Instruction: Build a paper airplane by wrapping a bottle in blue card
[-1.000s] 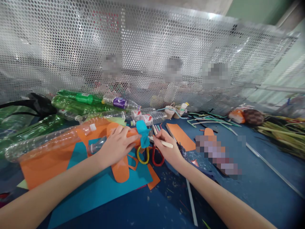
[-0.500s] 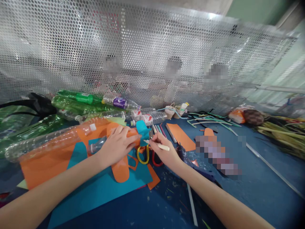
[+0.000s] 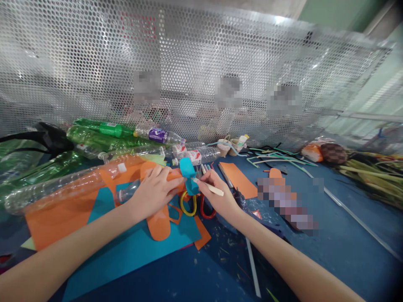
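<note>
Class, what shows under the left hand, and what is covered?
Orange paper pokes out under the left hand, its rounded end over a blue sheet. The hand covers the middle, so whether it is one piece cannot be told.

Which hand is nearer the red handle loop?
Right. The right hand partly hides the top of the red handle loop; the left hand lies farther left, beyond the yellow loop.

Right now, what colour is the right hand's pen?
The pen is cream-white, clearest in the head view.

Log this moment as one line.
left hand: on orange cutout | right hand: holding white marker, tip at blue piece | nearby: yellow ring handle, red ring handle
</note>
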The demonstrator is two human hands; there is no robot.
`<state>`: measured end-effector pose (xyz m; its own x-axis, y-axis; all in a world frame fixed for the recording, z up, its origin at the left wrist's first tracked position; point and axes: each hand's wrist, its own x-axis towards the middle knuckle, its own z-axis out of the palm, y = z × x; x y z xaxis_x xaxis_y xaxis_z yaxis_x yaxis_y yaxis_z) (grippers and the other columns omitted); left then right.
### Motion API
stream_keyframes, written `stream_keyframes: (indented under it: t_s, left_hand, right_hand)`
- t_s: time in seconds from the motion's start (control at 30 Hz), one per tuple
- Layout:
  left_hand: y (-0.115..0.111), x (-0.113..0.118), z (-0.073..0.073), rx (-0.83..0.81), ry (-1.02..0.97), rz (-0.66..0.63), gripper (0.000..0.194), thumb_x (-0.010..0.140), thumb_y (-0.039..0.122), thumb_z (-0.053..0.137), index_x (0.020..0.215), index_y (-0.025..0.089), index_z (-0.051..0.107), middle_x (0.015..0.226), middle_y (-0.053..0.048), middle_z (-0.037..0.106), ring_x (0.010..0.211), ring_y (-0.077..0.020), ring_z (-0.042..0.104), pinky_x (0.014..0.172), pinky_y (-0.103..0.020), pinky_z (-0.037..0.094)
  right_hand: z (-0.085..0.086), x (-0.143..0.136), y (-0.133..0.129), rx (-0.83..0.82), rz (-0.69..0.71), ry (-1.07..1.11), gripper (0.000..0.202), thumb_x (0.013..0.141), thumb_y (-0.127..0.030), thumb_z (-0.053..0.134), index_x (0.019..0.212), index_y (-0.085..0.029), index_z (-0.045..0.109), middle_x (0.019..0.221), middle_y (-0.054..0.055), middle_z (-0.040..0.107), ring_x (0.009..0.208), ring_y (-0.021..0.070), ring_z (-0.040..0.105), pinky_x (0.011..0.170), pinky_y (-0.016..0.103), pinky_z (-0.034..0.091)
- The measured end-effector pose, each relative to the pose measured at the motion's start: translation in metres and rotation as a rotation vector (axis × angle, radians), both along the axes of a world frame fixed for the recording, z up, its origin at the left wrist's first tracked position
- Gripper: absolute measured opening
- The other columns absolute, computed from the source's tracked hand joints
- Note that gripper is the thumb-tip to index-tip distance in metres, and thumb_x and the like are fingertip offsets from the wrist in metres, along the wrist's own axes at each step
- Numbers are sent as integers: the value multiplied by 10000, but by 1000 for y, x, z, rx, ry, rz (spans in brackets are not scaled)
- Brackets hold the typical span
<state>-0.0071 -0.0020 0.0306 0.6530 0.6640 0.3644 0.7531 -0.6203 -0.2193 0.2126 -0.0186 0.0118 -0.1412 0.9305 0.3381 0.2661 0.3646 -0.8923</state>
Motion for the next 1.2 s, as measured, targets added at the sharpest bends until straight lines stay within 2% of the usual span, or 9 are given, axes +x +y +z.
stream_keyframes:
  t_s: [0.37, 0.7, 1.0, 1.1, 1.2]
  left_hand:
    - [-1, -1, 0, 11, -9, 0, 404, 960, 345, 461, 1362, 386, 474, 1099, -111, 505, 961, -289, 445, 785, -399, 411]
    - [-1, 1, 1, 14, 8, 15, 393, 966, 354, 445, 1357, 390, 469, 1098, -104, 501, 953, -285, 449, 782, -392, 413]
    - [-1, 0, 1, 20, 12, -5, 352, 969, 383, 427, 1307, 351, 519, 1119, -118, 493, 953, -290, 447, 783, -405, 415]
    - [-1, 0, 0, 19, 9, -4, 351, 969, 388, 424, 1304, 352, 519, 1115, -115, 492, 952, -287, 444, 789, -408, 416]
    - [-1, 0, 0, 16, 5, -4, 336, 969, 386, 422, 1282, 352, 538, 1107, -112, 494, 949, -287, 441, 792, -413, 415]
  right_hand:
    - [4, 1, -2, 8, -105, -124, 228, 847, -240, 517, 679, -240, 362, 569, -80, 348, 521, 119, 325, 502, 262, 266]
    - [-2, 0, 0, -8, -36, -57, 191, 889, -311, 514, 751, -245, 399, 628, -63, 428, 577, 132, 430, 542, 262, 327]
    - [6, -5, -4, -7, 4, -48, 174, 895, -329, 529, 782, -243, 428, 666, -42, 519, 620, 149, 525, 565, 273, 380]
    - [7, -4, -3, -6, -11, -31, 175, 891, -316, 528, 766, -246, 426, 646, -44, 526, 609, 151, 537, 569, 275, 401]
    - [8, -3, -3, 6, -92, -1, 201, 886, -288, 518, 720, -248, 413, 606, -50, 518, 569, 146, 528, 549, 273, 405]
